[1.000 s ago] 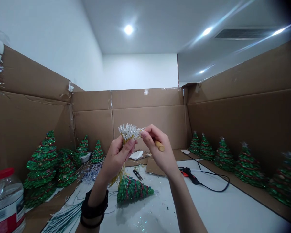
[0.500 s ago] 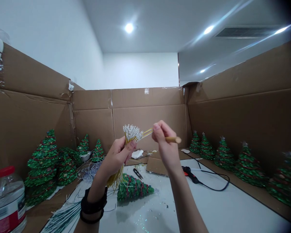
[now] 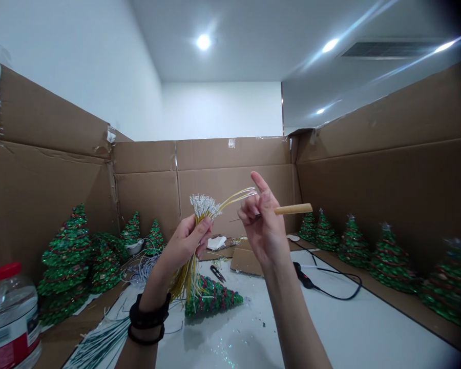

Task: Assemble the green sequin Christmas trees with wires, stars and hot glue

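Since the earlier frame, the right hand (image 3: pixel 263 225) has moved up and away from the left hand, and a few yellow wires (image 3: pixel 236 199) now arc from the bundle toward it. Its thumb and middle fingers pinch a wooden-handled awl (image 3: pixel 292 208), with the forefinger raised. The left hand (image 3: pixel 184 243) closes its fingers narrowly around a bundle of wired LEDs (image 3: pixel 200 256), held above the bench (image 3: pixel 330 328) middle, over a green glitter cone tree (image 3: pixel 211 298).

Open air lies between the left hand (image 3: pixel 184 246) and right hand (image 3: pixel 263 220); a sequinned tree (image 3: pixel 211 300) lies below them.
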Tool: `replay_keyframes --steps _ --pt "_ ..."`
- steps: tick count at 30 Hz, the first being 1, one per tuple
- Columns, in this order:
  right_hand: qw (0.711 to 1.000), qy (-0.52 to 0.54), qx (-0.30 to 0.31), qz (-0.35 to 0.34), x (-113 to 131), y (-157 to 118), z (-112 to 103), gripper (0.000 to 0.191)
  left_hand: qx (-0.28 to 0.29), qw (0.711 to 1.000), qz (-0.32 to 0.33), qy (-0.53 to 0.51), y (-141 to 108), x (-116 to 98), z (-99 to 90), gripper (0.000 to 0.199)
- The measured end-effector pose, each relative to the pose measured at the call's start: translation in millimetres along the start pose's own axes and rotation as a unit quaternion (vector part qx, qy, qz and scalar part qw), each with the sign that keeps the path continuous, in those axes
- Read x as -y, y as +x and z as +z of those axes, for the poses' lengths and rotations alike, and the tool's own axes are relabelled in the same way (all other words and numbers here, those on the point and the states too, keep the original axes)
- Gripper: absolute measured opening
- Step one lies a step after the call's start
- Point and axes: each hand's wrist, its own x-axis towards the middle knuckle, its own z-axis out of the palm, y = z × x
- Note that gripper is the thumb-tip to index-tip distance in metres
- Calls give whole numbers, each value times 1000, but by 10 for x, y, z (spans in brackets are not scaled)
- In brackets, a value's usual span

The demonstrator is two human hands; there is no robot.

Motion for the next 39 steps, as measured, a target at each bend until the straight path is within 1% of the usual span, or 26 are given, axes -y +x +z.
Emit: replay_keyframes --steps 3,6,8,11,13,15,17,19,20,22,24,26,28,30,31,33,34,36,39 --pt "999 9 38 32 46 7 -26 48 3 1000 -4 -5 4 8 14 40" --pt "996 20 59 59 11 -8 14 38 15 1000 -2 5 12 17 50 40" --pt "997 8 47 54 -35 -21 40 31 17 999 0 29 16 30 65 38" --pt "997 -67 16 19 -79 -18 18 34 16 996 2 85 15 56 43 35" --pt "994 -98 -31 -20 -62 9 -41 34 33 992 -9 120 8 67 -8 35" --pt "986 -80 -121 -84 11 46 -124 31 58 987 -36 146 -2 70 -82 34" --pt "959 -34 -227 -168 144 70 -224 28 73 982 -75 156 -11 72 -171 34" --pt "924 22 -301 -235 316 68 -329 27 71 982 -107 142 -17 76 -258 34" --pt "911 44 -321 -254 402 58 -379 27 64 984 -114 124 -18 78 -294 34" --pt "904 54 -325 -271 540 29 -455 28 38 991 -103 71 -15 82 -340 34" --pt "910 23 -302 -281 593 5 -481 25 14 997 -76 12 -7 81 -341 34" --pt "928 -30 -259 -266 551 -5 -444 17 10 998 -51 -32 3 75 -302 34" --pt "952 -86 -196 -217 438 -6 -356 14 21 997 -34 -62 8 65 -240 34" --pt "972 -142 -112 -148 297 -7 -243 17 27 996 -20 -86 5 54 -178 33" --pt "977 -168 -65 -115 229 -9 -185 19 27 995 -16 -96 1 47 -152 32" --pt "976 -206 17 -63 116 -18 -80 20 27 993 -15 -110 -9 32 -116 31" --pt "974 -215 47 -48 72 -25 -36 20 28 993 -16 -114 -13 25 -106 30" --pt "971 -220 85 -39 10 -39 28 20 27 993 -16 -118 -16 16 -97 29" --pt "966 -230 112 -40 -38 -62 68 17 23 992 -15 -121 -7 18 -94 28"
